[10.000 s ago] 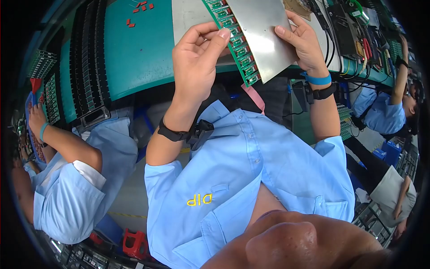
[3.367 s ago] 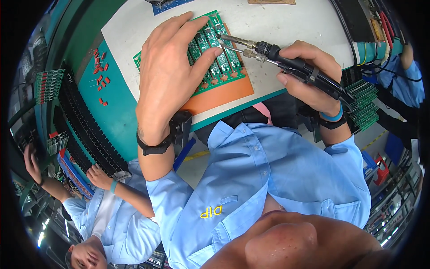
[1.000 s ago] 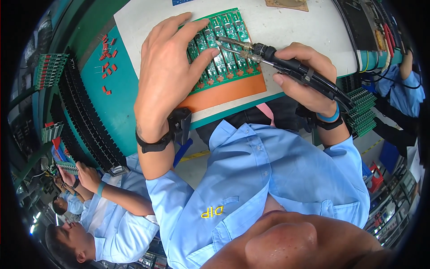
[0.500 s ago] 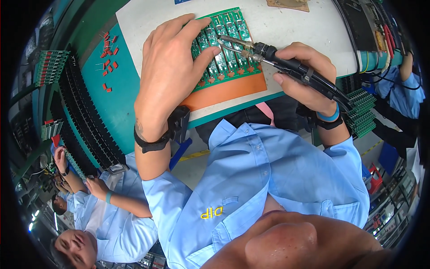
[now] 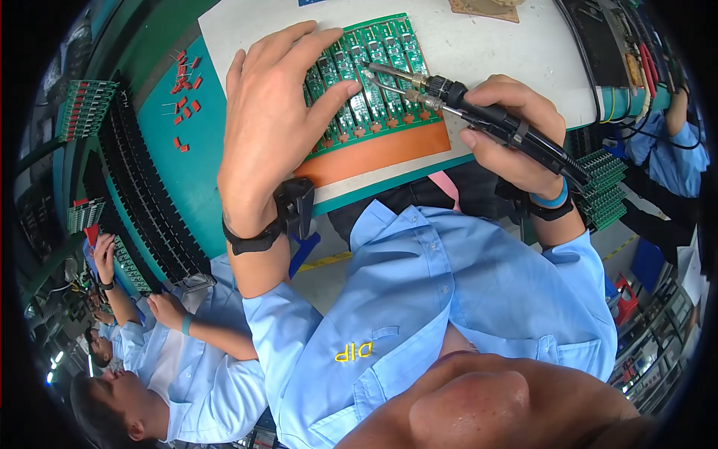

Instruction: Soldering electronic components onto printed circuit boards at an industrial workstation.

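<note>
A green panel of several narrow circuit boards [image 5: 393, 56] lies on the bench over an orange sheet [image 5: 385, 156]. Across its left side rests my left hand [image 5: 273, 108], fingers spread, thumb stretched over the boards; it hides that end of the panel. My right hand [image 5: 523, 131] grips a black soldering iron [image 5: 490, 116] with a thin metal guide tube beside its shaft. The iron slants up and left, its tip above the middle of the panel. Whether the tip touches a board I cannot tell.
Small red components with wire leads [image 5: 183, 86] are scattered on the green mat [image 5: 176, 191] at left. Black slotted racks [image 5: 146, 176] stand beyond. Stacked green boards [image 5: 602, 191] sit by my right wrist. A co-worker [image 5: 202, 382] handles boards at lower left.
My left hand has shifted slightly left, baring more of the panel. The panel sits a touch to the right. The iron has hardly moved. The co-worker's head has turned.
</note>
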Tool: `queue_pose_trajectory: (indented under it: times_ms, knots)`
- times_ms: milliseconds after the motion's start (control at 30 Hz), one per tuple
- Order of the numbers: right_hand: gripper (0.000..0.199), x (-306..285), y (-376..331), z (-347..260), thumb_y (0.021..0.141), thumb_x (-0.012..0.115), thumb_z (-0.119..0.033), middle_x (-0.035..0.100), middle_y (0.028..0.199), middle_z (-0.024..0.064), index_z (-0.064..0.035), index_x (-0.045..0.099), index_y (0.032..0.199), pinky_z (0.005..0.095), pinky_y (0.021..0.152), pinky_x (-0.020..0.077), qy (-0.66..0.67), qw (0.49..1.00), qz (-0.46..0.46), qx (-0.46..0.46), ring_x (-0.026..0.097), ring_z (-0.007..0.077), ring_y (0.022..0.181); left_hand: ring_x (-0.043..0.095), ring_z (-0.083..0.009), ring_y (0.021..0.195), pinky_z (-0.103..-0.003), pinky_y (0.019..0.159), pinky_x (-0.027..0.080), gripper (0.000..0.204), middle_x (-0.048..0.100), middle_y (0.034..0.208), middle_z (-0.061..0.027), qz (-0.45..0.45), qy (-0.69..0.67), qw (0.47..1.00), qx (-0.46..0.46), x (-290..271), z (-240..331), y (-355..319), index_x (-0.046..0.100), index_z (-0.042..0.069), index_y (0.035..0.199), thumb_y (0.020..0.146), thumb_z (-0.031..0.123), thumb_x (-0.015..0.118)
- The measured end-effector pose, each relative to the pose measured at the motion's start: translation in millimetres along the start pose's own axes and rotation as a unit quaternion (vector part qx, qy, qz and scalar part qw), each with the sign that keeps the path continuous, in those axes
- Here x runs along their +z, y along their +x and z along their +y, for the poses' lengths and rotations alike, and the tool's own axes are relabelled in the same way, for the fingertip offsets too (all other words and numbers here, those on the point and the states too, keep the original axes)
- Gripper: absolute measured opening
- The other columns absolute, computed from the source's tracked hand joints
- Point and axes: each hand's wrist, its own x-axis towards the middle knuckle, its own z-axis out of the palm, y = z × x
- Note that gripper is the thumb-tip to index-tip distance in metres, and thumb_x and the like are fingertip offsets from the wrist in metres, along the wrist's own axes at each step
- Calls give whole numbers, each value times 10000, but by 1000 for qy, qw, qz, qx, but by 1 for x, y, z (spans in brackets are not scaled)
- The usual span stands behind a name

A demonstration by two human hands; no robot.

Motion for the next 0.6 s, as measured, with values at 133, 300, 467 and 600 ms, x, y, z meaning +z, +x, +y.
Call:
queue_pose_trajectory:
  times_ms: [133, 300, 467, 600]
  knots:
    - [392, 5, 3, 1, 801, 779, 52, 685, 981, 152, 45, 634, 1165, 299, 775, 537, 0, 1000, -5, 14, 672, 197, 866, 576, -370, 1271, -541, 1143, 372, 483, 656, 1337, -132, -14, -12, 1000, -15, 1, -4, -3, 708, 124, 1275, 829, 268, 827]
    - [383, 7, 6, 3, 812, 762, 64, 690, 986, 147, 40, 634, 1172, 298, 774, 538, -6, 1000, -15, 22, 678, 196, 875, 580, -369, 1260, -520, 1126, 390, 467, 658, 1331, -141, -14, -10, 1000, -18, 3, -5, -3, 715, 121, 1262, 826, 245, 828]
    - [384, 6, 7, 3, 815, 757, 71, 690, 982, 143, 39, 632, 1176, 296, 771, 539, -4, 999, -21, 26, 683, 195, 880, 587, -365, 1270, -487, 1097, 434, 470, 656, 1359, -142, -19, 10, 1000, -11, 0, -2, -2, 705, 106, 1281, 847, 245, 821]
    - [385, 6, 6, 3, 815, 755, 74, 687, 970, 139, 38, 631, 1178, 293, 767, 536, -4, 999, -20, 27, 680, 191, 875, 589, -365, 1276, -470, 1084, 457, 470, 658, 1366, -145, -27, 38, 999, -12, -3, 3, -1, 699, 96, 1287, 858, 247, 817]
